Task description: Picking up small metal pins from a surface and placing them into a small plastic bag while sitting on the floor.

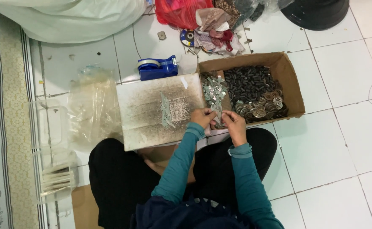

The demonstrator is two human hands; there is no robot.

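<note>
My left hand and my right hand meet at the near edge of a brown cardboard box, both pinching a small grey metal plate between the fingers. Inside the box lie a heap of similar silver plates, a pile of dark short cylinders and several round metal discs. A worn grey board sits left of the box on my lap, with a few metal strips lying on it.
A blue tape dispenser stands behind the board. Clear plastic bags lie to the left, a white sack and red bag with cloth scraps at the back, and a black round object at the top right.
</note>
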